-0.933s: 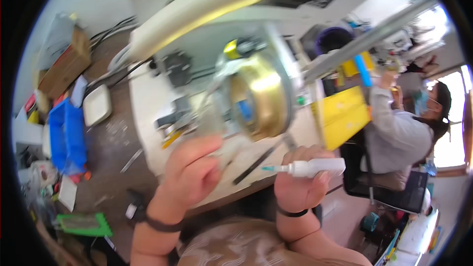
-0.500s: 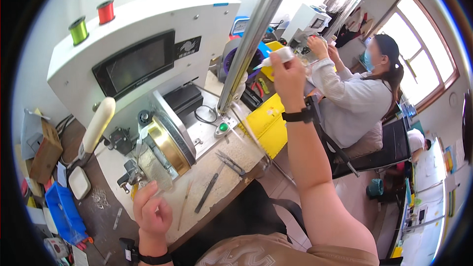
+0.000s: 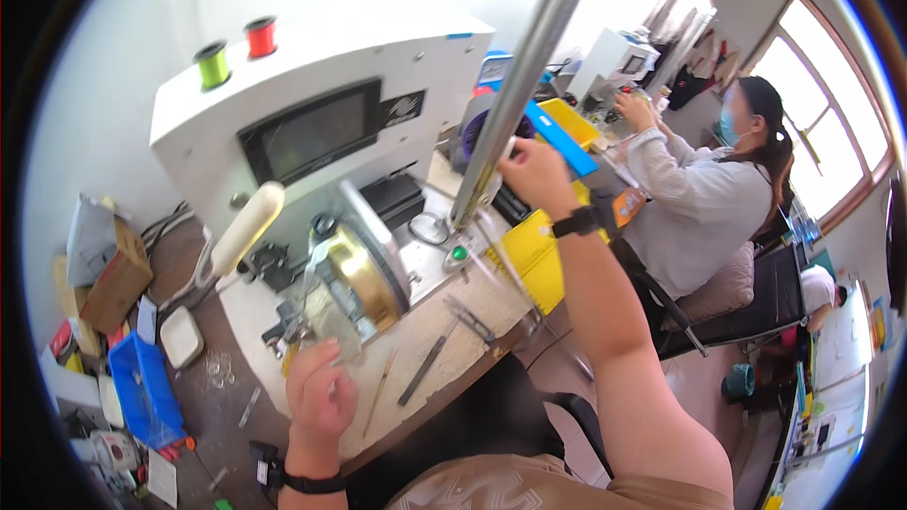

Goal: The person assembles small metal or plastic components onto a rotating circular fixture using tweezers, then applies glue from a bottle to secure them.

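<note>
At workbench, left hand (image 3: pixel 319 399) grip clenched near brass disc (image 3: pixel 359 274) (shiny, round), right hand (image 3: pixel 535 173) grasping steel pole (image 3: pixel 525 66).

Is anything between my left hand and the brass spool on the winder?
Nothing visible blocks it. The left hand is already at the clear film-like piece just in front of the brass spool. The right hand is up at the metal pole.

Left hand (image 3: pixel 319 401): fingertips blurred against clear part by brass wheel (image 3: pixel 357 276); grip unclear. Right hand (image 3: pixel 535 173) partly behind metal pole (image 3: pixel 515 85), pole top cut off. Small tools on surface (image 3: pixel 463 345) too small to ID.
</note>
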The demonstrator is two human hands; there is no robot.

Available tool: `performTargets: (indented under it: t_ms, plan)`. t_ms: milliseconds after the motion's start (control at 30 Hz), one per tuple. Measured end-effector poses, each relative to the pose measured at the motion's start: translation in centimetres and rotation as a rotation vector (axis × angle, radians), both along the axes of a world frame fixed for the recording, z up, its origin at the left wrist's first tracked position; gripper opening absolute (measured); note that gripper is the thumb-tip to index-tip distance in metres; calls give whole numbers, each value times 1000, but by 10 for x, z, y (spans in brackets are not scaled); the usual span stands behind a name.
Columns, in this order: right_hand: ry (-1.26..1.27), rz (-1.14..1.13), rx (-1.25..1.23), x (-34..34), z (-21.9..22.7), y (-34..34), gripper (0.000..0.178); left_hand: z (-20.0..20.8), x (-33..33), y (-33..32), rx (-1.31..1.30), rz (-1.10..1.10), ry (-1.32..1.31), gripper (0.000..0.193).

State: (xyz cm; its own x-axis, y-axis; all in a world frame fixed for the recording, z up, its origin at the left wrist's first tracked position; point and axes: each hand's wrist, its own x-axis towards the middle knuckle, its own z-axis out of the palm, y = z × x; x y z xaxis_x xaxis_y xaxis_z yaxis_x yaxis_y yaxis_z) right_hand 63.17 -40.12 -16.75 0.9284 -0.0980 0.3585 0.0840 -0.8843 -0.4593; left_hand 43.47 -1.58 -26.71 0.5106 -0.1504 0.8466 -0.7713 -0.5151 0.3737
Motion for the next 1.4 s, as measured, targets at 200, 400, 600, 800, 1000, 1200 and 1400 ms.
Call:
performTargets:
  t_ms: [200,400,600,800,1000,1200,1400]
  plan:
    - [-249,-22,286,-108,-13,6,21,5,11,-3,-36,-36,-15,18]
    - [18,769,-303,-188,-63,90,8,10,8,-5,-40,-34,9,16]
    - [54,971,-734,-195,-72,131,13,1,3,-6,-53,-15,29,12]
    - [-98,1048,-347,-193,-59,131,19,4,5,0,-65,-19,-11,20]
    - [-294,814,414,-225,-24,133,37,5,8,1,-34,9,16,16]
    - [-282,824,558,-222,-8,151,69,-1,11,2,-17,-37,-41,20]
    - [-296,822,351,-208,-16,161,45,1,11,1,-15,-43,-61,21]
